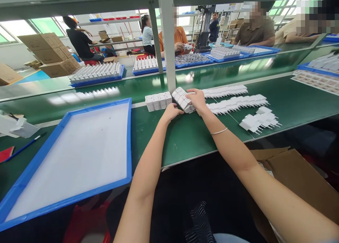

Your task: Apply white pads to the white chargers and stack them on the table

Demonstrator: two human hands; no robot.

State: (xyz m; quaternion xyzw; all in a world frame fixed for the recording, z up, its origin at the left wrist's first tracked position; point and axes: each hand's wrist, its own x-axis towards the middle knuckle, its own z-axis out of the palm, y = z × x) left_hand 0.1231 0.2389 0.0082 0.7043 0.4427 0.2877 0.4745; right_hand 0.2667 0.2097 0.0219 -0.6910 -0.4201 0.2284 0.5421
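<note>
My right hand [197, 100] has its fingers wrapped over a tilted block of white square pieces [182, 97] beside the white post. My left hand [172, 112] is just below and left of that block, its thumb and fingers apart and nothing visible between them. Whether its fingertips touch the block I cannot tell. To the left stands a neat stack of white sheets of joined squares [159, 102]. Right of my hands lie rows of white adapter-like pieces with thin prongs [237, 103], and a shorter group of them [259, 120] sits nearer the bench edge.
A blue-rimmed tray with a white base [129, 140] lies at left on the green bench [190, 147]. The post [167, 41] rises behind my hands. A cardboard box [299, 176] is below at right. Opposite, people sit behind trays of white parts [96, 71].
</note>
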